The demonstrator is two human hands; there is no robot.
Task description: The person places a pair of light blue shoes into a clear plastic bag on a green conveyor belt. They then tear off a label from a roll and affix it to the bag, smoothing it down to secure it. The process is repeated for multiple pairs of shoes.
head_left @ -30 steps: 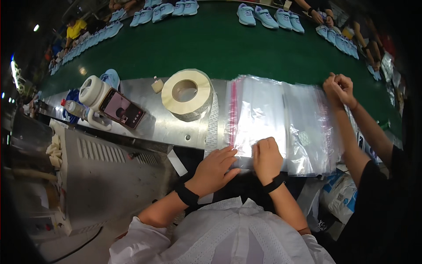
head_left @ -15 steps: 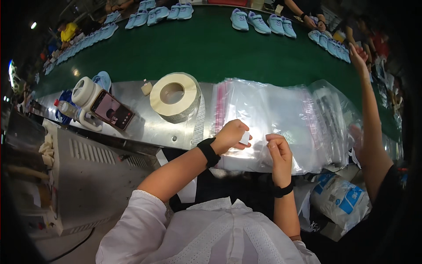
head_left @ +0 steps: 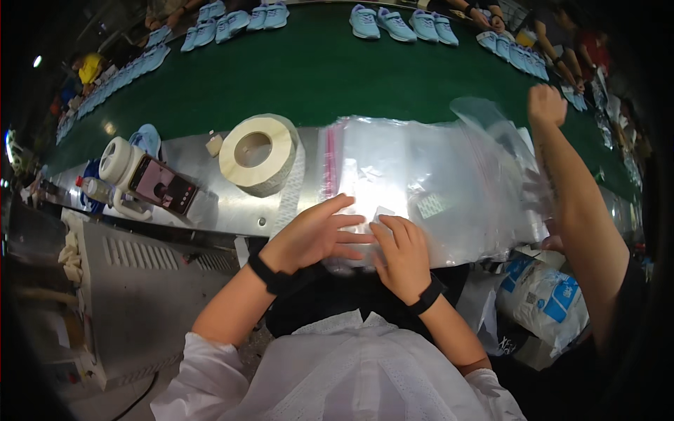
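Note:
A stack of clear plastic zip bags point(head_left: 435, 151) with pink closures lies on the metal table edge before me. My left hand point(head_left: 319, 235) is over its near left part, fingers spread, holding nothing. Beside it my right hand point(head_left: 404, 252) rests on the top bag, fingers stretched out and thumb apart. At its fingertips is a small white label point(head_left: 382, 211), partly covered; the label seems to lie against the plastic. A wide roll of labels point(head_left: 259, 154) stands left of the bags, its strip point(head_left: 291, 200) trailing toward me.
A co-worker's arm point(head_left: 583, 182) reaches in at right, another hand at the bags' right edge. Pale blue shoes point(head_left: 397, 26) line the green conveyor belt point(head_left: 302, 77). At left are a phone point(head_left: 163, 184), a white jug point(head_left: 119, 160) and a metal machine box point(head_left: 154, 295).
The label has passed from my left hand to under my right fingertips. My left hand has opened and shifted left; my right has moved left onto the bag. The co-worker's raised hand has lowered.

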